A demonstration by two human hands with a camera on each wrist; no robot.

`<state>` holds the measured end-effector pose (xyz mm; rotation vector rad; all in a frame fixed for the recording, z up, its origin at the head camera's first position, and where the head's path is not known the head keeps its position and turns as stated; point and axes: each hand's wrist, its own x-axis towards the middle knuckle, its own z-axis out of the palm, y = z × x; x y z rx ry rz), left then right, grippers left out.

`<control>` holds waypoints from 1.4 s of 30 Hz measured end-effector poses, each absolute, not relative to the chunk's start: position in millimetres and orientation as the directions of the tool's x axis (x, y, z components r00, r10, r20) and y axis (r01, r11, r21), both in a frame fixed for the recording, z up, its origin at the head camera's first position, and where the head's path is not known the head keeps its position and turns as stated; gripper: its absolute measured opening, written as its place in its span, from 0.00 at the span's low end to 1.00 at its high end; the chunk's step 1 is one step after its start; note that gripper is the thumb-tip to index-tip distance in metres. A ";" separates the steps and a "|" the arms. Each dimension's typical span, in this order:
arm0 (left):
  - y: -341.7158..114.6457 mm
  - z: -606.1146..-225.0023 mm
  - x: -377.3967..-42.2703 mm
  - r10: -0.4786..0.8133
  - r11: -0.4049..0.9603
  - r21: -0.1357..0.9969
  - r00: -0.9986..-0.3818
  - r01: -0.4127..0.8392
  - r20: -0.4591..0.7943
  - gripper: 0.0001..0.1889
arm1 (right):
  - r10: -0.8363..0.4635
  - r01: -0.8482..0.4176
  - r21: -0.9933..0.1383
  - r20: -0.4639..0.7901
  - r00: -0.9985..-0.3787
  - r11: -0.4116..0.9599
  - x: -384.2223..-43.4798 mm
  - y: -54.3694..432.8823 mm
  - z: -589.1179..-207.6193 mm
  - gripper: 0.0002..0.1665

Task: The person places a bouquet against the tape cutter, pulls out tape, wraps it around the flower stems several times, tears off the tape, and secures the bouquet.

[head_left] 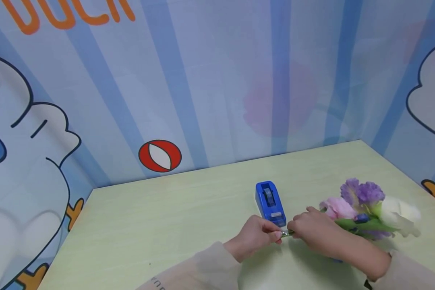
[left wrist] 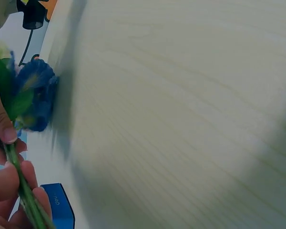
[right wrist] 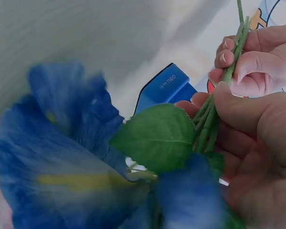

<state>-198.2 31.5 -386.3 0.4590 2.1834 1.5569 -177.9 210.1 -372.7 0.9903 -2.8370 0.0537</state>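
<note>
Green, slender stems (right wrist: 208, 126) of the pink, purple, white and blue flower bouquet (head_left: 373, 223) are pinched by the left hand (head_left: 255, 235) and gripped nearer the soft petals (right wrist: 71, 143) by the right hand (head_left: 319, 233), right of the blue desktop tape dispenser (head_left: 270, 203). Expect low weight, flexible stems, crushable petals; grasp stems only.

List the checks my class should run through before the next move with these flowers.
1. Left hand holding the stems: ok, pinching them.
2. Right hand steadying the bunch: ok, gripping the stems nearer the blooms.
3. Dispenser in easy reach: ok, seemingly, on the table just beyond the hands.
4. Tape roll loaded: ok, seated in the dispenser.
5. Stem ends even: not ok, one runs past the others.
6. Stems already taped: cannot tell, fingers cover part.
</note>
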 end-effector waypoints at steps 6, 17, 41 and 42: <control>31.9 -386.9 -198.0 0.473 0.389 0.919 -0.870 0.064 -0.140 0.05 | -0.609 -0.626 -0.018 0.212 -0.764 0.780 -176.9 208.8 -376.2 0.18; 33.1 -389.4 -195.8 0.429 0.359 0.933 -0.890 0.013 -0.153 0.06 | -0.578 -0.611 -0.040 0.278 -0.767 0.791 -176.8 208.8 -378.4 0.20; 36.1 -392.0 -193.3 0.455 0.331 0.940 -0.860 -0.079 -0.232 0.14 | -0.578 -0.636 0.043 0.467 -0.669 0.771 -175.2 208.8 -388.3 0.18; 36.1 -391.7 -193.4 0.457 0.327 0.942 -0.860 -0.075 -0.227 0.14 | -0.578 -0.638 0.046 0.478 -0.661 0.768 -175.3 208.6 -388.6 0.18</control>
